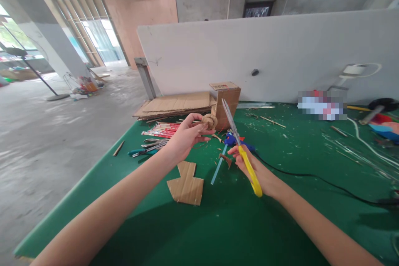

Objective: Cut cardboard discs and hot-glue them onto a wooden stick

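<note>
My left hand (186, 138) is closed on a small round piece of rolled cardboard (210, 121), held above the table between thumb and fingers. In my right hand (264, 178) are scissors with yellow handles (251, 172); their blades point up and away, close together and apart from the cardboard roll. Behind the scissors lies a blue glue gun (230, 139), partly covered by the blades and hand, with a clear glue stick (218, 167) sticking out towards me. A cut cardboard shape (187, 184) rests flat on the table below my left hand.
An upright cardboard piece (230, 106) stands behind my hands on the green table (149, 224). Stacked cardboard sheets (177, 103), red-wrapped sticks (160, 129) and pliers (148, 149) lie to the left. A black cable (299, 173) runs right. A white partition (193, 58) borders the back.
</note>
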The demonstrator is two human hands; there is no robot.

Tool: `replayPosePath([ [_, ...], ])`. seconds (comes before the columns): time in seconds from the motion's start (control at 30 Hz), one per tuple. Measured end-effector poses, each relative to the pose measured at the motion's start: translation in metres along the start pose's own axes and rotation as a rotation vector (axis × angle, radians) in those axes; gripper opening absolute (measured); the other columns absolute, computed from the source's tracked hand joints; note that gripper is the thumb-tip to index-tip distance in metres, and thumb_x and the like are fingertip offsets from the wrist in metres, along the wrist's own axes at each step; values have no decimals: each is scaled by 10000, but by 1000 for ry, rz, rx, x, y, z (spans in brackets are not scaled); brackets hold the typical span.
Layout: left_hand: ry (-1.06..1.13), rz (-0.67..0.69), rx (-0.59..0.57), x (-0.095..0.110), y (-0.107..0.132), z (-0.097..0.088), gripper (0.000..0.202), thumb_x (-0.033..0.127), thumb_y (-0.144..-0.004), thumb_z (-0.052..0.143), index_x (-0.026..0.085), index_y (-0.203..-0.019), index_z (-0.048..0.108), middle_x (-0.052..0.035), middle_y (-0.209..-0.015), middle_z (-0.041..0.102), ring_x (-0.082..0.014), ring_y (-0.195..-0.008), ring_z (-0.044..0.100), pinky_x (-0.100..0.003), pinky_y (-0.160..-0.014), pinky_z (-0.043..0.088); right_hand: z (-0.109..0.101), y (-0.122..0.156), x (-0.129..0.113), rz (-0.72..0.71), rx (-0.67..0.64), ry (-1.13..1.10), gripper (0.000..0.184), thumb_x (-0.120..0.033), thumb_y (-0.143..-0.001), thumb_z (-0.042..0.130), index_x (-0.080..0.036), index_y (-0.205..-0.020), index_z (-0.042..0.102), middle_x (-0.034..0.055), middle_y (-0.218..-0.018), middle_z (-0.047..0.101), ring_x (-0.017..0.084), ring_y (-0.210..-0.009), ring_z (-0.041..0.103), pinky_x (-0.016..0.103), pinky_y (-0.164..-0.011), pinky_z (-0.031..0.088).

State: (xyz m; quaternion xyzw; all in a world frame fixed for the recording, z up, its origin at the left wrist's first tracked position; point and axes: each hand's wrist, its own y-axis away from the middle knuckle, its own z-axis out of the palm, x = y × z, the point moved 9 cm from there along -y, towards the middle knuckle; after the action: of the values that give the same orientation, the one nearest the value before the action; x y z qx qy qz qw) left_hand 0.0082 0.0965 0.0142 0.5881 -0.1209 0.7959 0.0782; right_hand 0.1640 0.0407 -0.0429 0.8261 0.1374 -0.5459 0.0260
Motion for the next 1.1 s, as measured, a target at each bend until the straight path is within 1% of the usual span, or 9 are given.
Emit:
replayPosePath([
  [0.1, -18, 8, 5, -1, 0, 0, 234, 222, -752, 675, 185, -847, 465, -9, -828, 636, -142, -793, 667, -192, -568, 469, 2, 1, 1, 18, -8, -3, 557, -733, -782, 358, -216, -980, 423, 22, -849, 466, 171, -770, 508, 362, -758, 469],
  [0.2, 29, 26, 8, 1, 2, 3, 242, 188, -744, 676, 192, -881, 477, 4, -823, 639, -128, -799, 659, -195, -610, 471, 4, 3, 4, 40, -22, 24, 506, -682, -819, 369, -215, -1005, 427, 15, -838, 457, 161, -739, 504, 337, -711, 469],
  [0.3, 43, 68, 13, 6, 3, 7, 272, 155, -744, 662, 201, -956, 497, -1, -854, 656, -114, -798, 653, -192, -638, 470, 3, 3, 3, 16, -10, 97, 461, -631, -847, 378, -214, -1028, 453, 29, -867, 476, 167, -745, 505, 338, -702, 467],
  [0.47, 34, 89, 39, 11, 8, 12, 211, 169, -751, 655, 177, -882, 490, 0, -809, 650, -113, -777, 653, -191, -624, 473, 1, 0, 4, -36, 16, 180, 439, -597, -857, 383, -205, -1027, 482, 61, -944, 490, 190, -795, 525, 386, -764, 476],
  [0.63, 59, 51, 14, 7, 10, 14, 205, 177, -748, 663, 161, -812, 469, -2, -826, 647, -132, -818, 675, -231, -724, 513, 2, -2, 7, -66, -6, 133, 435, -567, -851, 425, -208, -1092, 478, 67, -998, 483, 205, -901, 538, 402, -864, 467],
  [0.73, 6, 54, 11, 7, 9, 14, 209, 193, -748, 668, 159, -804, 470, -3, -795, 651, -129, -785, 678, -225, -703, 512, 1, -1, 10, -63, 4, 113, 427, -561, -847, 447, -218, -1098, 494, 67, -1023, 498, 207, -943, 537, 390, -881, 465],
  [0.87, -86, 58, 9, 7, 8, 14, 220, 221, -746, 672, 162, -793, 466, -8, -784, 658, -127, -757, 671, -229, -671, 505, 0, -2, 14, -44, 24, 84, 423, -588, -829, 466, -216, -1025, 519, 55, -958, 524, 192, -853, 555, 361, -807, 492],
  [0.97, -148, 60, 0, 8, 8, 16, 230, 230, -746, 667, 170, -779, 447, 0, -761, 650, -123, -720, 657, -244, -651, 498, 2, -3, 15, -44, -3, 46, 405, -581, -845, 446, -212, -1007, 494, 44, -902, 536, 178, -784, 562, 340, -749, 503],
  [1.1, -275, 108, -16, 13, 10, 17, 210, 239, -747, 661, 166, -782, 467, -9, -738, 645, -109, -700, 621, -214, -590, 446, 1, -3, 17, -49, -19, 89, 362, -550, -859, 449, -221, -1008, 471, 26, -854, 539, 166, -728, 571, 329, -720, 507],
])
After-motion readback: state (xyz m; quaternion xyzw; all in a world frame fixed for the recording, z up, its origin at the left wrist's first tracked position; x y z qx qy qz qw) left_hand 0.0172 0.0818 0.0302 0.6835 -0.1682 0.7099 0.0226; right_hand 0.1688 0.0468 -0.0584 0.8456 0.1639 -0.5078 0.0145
